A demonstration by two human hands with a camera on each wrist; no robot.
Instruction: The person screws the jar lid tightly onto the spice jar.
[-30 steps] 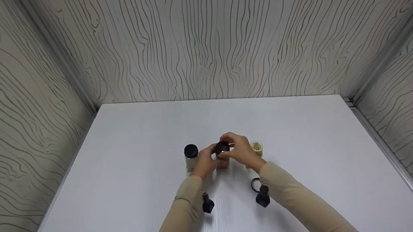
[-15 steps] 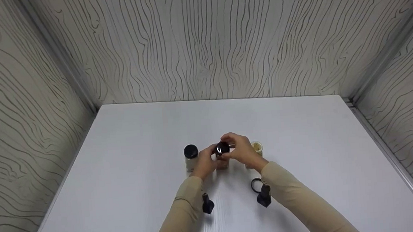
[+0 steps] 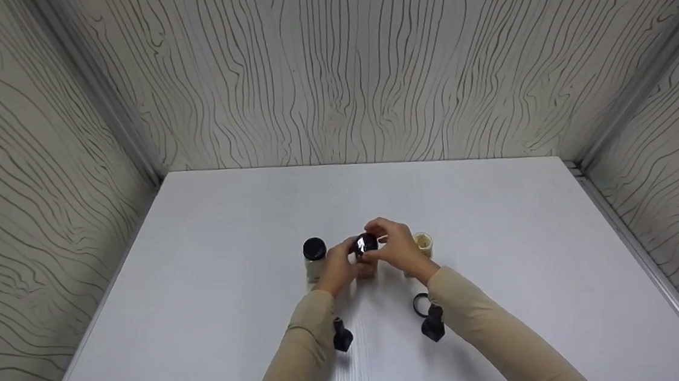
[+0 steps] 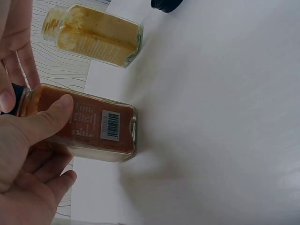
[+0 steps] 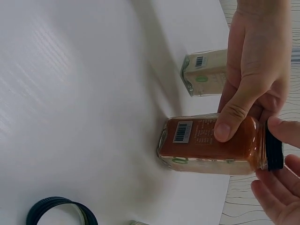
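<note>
Fingers, both hands, gripping. Left of them: lidded pale jar [image 3: 315,260], standing. Left hand [image 3: 338,267]: curling round the red-brown jar [image 5: 201,149], upright between the hands. Right hand [image 3: 402,249]: pinching the black lid [image 3: 366,242] atop it. Right of these fingers: uncapped yellow jar [image 4: 97,37], standing. Handling, presumed: hard, slick, breakable glass, middling weight; flat sides are offering the surest hold.

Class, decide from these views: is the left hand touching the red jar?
Touching: in the right wrist view, the thumb of the left hand lies on the red jar, with no gap.
</note>
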